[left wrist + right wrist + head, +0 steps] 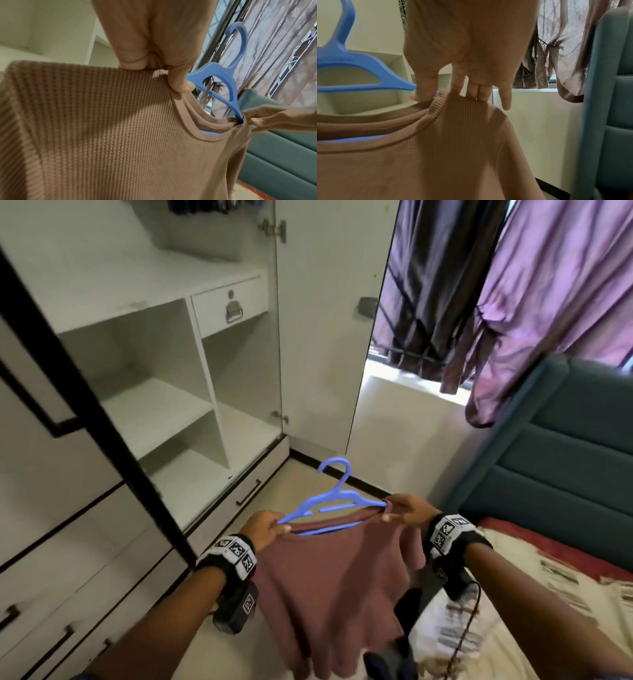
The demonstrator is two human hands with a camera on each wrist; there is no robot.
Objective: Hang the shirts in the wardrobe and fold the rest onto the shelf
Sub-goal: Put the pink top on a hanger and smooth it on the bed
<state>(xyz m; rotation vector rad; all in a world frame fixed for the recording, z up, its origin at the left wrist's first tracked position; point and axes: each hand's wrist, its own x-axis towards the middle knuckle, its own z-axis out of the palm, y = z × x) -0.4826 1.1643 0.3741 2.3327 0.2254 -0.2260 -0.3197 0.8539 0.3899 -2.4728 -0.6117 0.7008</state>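
1. While both hands are holding the garment up in front of the open wardrobe (164, 344), the person is fitting a brown ribbed shirt (329, 583) onto a blue hanger (334, 501); the hook is pointing up and away, towards the wardrobe.
2. The left hand (263, 530) is pinching the left shoulder of the shirt together with the hanger's left arm; its fingers (178, 81) are curling tight onto the knit beside the collar.
3. The right hand (407, 508) is gripping the right shoulder seam; its fingers (426, 88) are pressing the cloth against the hanger's right tip, which is just entering the neckline.
4. The shirt is hanging free between the hands, near the bed (548, 594) and well apart from any rail.
5. Judging from this, the step in hand is seating the shoulders; doing it well probably means easing each hanger tip fully under its seam; keeping the collar centred on the hook's neck; and not stretching the ribbed neckline.
6. Only then is one hand likely to be free to take the hook and carry it up to the rail; the rail itself is not showing clearly.
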